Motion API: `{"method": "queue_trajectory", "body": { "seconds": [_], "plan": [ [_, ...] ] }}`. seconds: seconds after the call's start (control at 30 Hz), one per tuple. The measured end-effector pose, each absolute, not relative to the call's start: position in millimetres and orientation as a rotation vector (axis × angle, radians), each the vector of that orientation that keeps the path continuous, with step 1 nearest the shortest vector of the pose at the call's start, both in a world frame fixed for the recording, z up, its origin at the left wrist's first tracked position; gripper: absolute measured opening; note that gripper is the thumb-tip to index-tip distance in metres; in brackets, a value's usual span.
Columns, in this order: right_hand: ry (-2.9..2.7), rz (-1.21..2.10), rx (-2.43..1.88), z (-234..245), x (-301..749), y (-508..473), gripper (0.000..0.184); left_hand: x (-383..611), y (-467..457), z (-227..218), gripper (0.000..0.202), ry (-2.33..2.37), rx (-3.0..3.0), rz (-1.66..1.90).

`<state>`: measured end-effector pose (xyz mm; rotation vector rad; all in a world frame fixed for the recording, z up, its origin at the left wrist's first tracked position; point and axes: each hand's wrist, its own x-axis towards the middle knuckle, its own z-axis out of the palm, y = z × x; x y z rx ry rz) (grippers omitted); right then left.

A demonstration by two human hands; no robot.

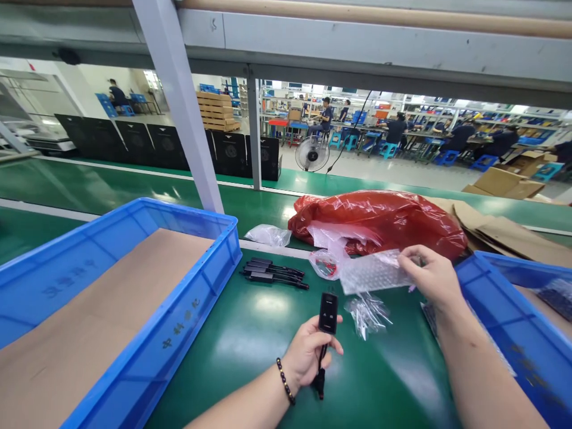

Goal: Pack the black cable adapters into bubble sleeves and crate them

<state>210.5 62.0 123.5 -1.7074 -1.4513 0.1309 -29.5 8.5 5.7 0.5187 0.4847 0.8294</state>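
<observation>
While my left grip (308, 353) holds a black, oblong, cabled device (328, 313) and my right grip (429, 275) pinches clear bubble wrap (374, 273), slackening the left could drop the device.

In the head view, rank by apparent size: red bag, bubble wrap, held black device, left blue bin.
1. Left blue bin, partly out of frame
2. Red bag
3. Bubble wrap
4. Black device

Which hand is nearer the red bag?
Right. The right hand is just in front of the red bag; the left hand, holding a black device, is farther off, lower in view.
</observation>
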Motion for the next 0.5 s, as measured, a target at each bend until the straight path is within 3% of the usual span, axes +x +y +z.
{"method": "queue_trajectory", "body": {
  "seconds": [0.23,0.33,0.5],
  "plan": [
    [-1.215,0.972,-1.523,103.6,197.4,36.7,0.030,-31.7,5.3,8.0,0.032,0.407,0.625,0.743],
    [-0.962,1.089,-1.310,76.8,179.3,26.7,0.047,-30.3,6.5,6.8,0.033,0.480,0.606,0.795],
    [-1.038,1.274,-1.440,35.9,143.9,3.0,0.039,-28.4,7.3,7.0,0.035,0.539,0.574,0.832]
  ]
}}
